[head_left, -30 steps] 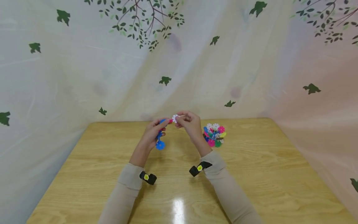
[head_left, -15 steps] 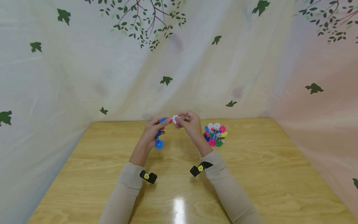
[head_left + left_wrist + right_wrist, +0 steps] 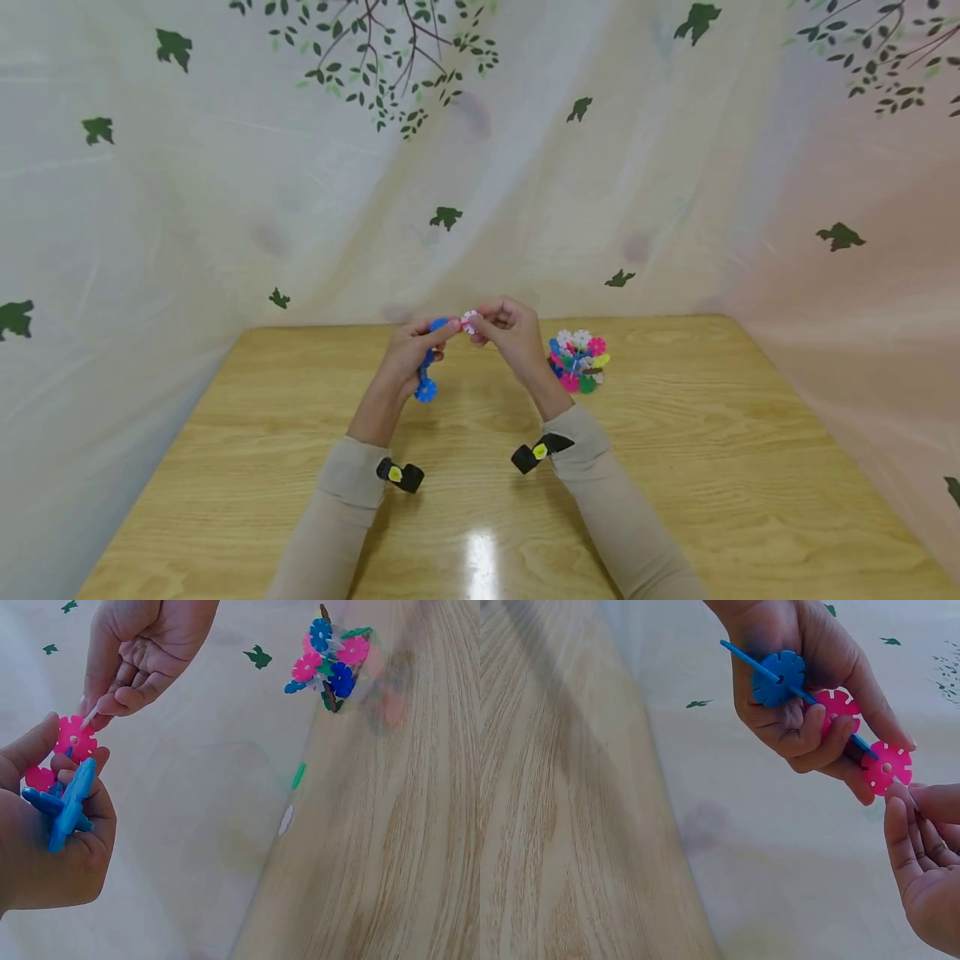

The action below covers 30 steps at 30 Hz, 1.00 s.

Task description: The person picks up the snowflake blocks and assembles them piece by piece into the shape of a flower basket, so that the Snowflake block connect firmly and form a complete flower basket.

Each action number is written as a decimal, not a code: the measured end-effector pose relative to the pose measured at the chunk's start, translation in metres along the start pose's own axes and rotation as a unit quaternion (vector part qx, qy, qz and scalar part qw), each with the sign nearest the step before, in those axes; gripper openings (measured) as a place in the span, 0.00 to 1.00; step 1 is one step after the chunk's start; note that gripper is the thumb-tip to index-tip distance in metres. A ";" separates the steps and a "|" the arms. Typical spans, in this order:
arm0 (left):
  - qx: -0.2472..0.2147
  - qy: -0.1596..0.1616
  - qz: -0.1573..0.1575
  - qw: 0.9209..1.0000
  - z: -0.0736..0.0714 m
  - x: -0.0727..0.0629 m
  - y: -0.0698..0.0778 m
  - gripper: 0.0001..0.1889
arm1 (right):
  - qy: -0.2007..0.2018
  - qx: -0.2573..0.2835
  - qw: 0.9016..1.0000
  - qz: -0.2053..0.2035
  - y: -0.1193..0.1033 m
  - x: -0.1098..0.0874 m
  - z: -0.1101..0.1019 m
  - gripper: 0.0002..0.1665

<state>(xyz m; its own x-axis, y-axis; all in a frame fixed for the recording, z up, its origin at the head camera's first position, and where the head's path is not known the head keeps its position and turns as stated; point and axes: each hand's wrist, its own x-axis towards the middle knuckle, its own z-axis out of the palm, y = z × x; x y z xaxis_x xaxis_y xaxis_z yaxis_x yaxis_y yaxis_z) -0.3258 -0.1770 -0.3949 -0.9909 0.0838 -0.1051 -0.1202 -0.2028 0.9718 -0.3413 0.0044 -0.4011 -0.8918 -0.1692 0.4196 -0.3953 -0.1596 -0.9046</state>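
Note:
My left hand (image 3: 412, 350) grips a chain of notched plastic discs, blue and pink, slotted together edge to edge. A blue disc (image 3: 426, 390) hangs below that palm in the head view, and another blue disc (image 3: 778, 678) shows in the right wrist view. At the chain's far end a pink disc (image 3: 76, 738) stands out between thumb and fingers. My right hand (image 3: 513, 337) pinches a white notched disc (image 3: 469, 322), seen edge-on in the left wrist view, against the pink disc's rim. How deep their slots fit is hidden by the fingertips.
A built cluster of coloured discs (image 3: 577, 360) stands on the wooden table (image 3: 675, 450), right of my right wrist. In the left wrist view, a green disc (image 3: 298, 776) and a white disc (image 3: 286, 820) lie near the table's edge. A printed cloth (image 3: 360, 208) hangs behind.
Both hands stay nearly in place, the white disc still against the pink one. The hanging blue end of the chain has swung slightly left.

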 end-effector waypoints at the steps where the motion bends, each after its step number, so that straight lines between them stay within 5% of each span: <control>1: -0.001 -0.004 -0.002 1.000 0.000 0.000 0.000 0.05 | -0.001 0.001 1.000 0.006 0.000 0.000 0.000 0.10; 8: 0.000 -0.011 -0.020 1.000 -0.013 0.002 0.003 0.05 | -0.033 -0.008 0.999 0.035 -0.001 0.002 0.000 0.13; 17: 0.066 -0.108 -0.043 0.991 -0.019 0.003 0.004 0.25 | -0.079 -0.040 0.992 0.086 0.000 0.007 -0.012 0.17; 23: 0.055 -0.072 -0.030 0.995 -0.022 0.005 0.008 0.24 | -0.096 -0.115 0.982 0.114 0.000 0.026 -0.024 0.20; 25: 0.037 -0.053 -0.026 0.998 -0.024 0.005 0.009 0.24 | -0.095 -0.180 0.968 0.148 0.010 0.037 -0.026 0.20; 27: 0.019 -0.047 -0.019 0.999 -0.026 0.006 0.009 0.23 | -0.117 -0.270 0.939 0.176 0.024 0.046 -0.029 0.21; 29: -0.001 -0.041 -0.017 0.999 -0.027 0.006 0.009 0.21 | -0.156 -0.359 0.906 0.162 0.052 0.055 -0.037 0.23; 30: -0.008 -0.041 -0.016 0.999 -0.027 0.006 0.009 0.20 | -0.199 -0.406 0.886 0.104 0.084 0.065 -0.048 0.21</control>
<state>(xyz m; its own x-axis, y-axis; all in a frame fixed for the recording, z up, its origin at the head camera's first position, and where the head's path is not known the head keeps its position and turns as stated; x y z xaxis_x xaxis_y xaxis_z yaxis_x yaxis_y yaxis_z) -0.3347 -0.2046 -0.3921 -0.9783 0.1705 -0.1179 -0.1537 -0.2149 0.9645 -0.4432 0.0262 -0.4528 -0.8796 -0.4679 0.0855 -0.4038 0.6396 -0.6541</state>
